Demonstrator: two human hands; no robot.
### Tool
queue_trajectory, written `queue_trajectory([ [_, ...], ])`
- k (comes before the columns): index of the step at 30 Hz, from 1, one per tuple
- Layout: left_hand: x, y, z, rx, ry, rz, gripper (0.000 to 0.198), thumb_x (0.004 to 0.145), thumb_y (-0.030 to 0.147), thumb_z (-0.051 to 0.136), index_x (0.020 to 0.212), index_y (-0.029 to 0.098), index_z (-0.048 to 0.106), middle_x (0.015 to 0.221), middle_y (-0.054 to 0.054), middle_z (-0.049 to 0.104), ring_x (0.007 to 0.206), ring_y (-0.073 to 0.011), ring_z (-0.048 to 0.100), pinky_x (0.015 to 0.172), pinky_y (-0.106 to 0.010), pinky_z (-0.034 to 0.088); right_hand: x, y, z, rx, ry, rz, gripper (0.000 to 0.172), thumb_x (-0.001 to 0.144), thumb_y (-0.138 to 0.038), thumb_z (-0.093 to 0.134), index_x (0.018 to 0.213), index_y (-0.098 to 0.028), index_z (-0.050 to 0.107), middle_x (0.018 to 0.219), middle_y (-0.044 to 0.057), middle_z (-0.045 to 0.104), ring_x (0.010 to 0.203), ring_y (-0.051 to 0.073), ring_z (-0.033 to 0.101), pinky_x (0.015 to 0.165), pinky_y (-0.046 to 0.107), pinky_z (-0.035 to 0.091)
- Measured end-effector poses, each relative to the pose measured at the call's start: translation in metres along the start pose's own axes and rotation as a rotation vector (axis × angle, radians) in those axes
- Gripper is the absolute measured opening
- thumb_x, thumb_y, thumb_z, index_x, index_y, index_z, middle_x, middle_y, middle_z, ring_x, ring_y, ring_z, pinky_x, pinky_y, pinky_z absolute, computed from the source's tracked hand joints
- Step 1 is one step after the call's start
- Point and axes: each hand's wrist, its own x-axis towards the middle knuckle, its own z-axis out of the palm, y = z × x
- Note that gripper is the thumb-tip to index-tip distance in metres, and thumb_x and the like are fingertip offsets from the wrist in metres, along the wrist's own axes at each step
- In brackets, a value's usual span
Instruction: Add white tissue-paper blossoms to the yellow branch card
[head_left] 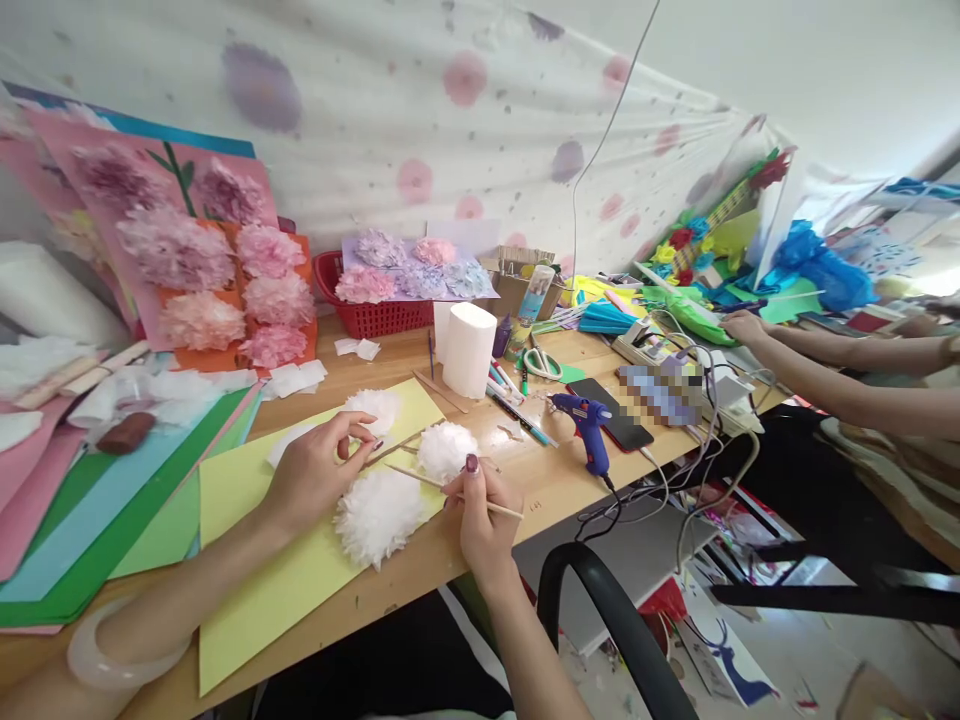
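Observation:
On the yellow sheet of card (270,580) lie white paper flowers: a large ruffled one (379,518), a smaller round one (448,447), and one (379,405) partly behind my left hand. My left hand (319,468) pinches the near end of a thin brown strip (401,443) that reaches toward the round flower. Fingers closed, my right hand (484,510) grips a slim wooden stick (420,478). Its tip points left, between the large flower and the round one. The strip's held end is partly covered by my fingertips.
A blue glue gun (585,425) stands beside a black phone (611,410), with cables (645,490) trailing off the table edge. Markers (521,410), scissors (544,362) and a white paper roll (470,350) are behind. Another person's hand (746,328) is at the right.

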Motion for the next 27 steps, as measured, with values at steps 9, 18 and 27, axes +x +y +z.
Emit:
queue_trajectory([
  [9, -0.001, 0.001, -0.004, -0.055, 0.012, -0.005, 0.028, 0.084, 0.044, 0.055, 0.101, 0.023, 0.063, 0.08, 0.001, 0.074, 0.064, -0.0158, 0.061, 0.07, -0.027, 0.049, -0.004, -0.003, -0.007, 0.135, 0.027, 0.048, 0.049, 0.104, -0.035, 0.036, 0.067, -0.021, 0.065, 0.061, 0.001, 0.063, 0.059, 0.014, 0.057, 0.062, 0.029, 0.044],
  [18, -0.012, 0.007, -0.002, -0.234, -0.23, 0.037, 0.041, 0.082, 0.045, 0.059, 0.119, 0.027, 0.062, 0.076, 0.003, 0.072, 0.056, -0.0131, 0.055, 0.061, -0.024, 0.047, 0.0, -0.012, 0.005, 0.014, -0.267, -0.076, 0.018, 0.095, -0.026, 0.052, 0.11, -0.021, 0.062, 0.083, 0.003, 0.067, 0.08, 0.018, 0.061, 0.074, 0.032, 0.049],
  [27, -0.011, 0.001, 0.001, -0.419, -0.21, -0.258, 0.019, 0.074, 0.041, 0.068, 0.08, 0.024, 0.062, 0.083, -0.002, 0.075, 0.072, -0.0182, 0.063, 0.061, -0.026, 0.046, 0.088, 0.001, -0.146, -0.417, -0.028, 0.023, 0.028, 0.098, -0.046, 0.048, 0.103, -0.024, 0.066, 0.106, 0.007, 0.071, 0.101, 0.024, 0.066, 0.093, 0.04, 0.049],
])
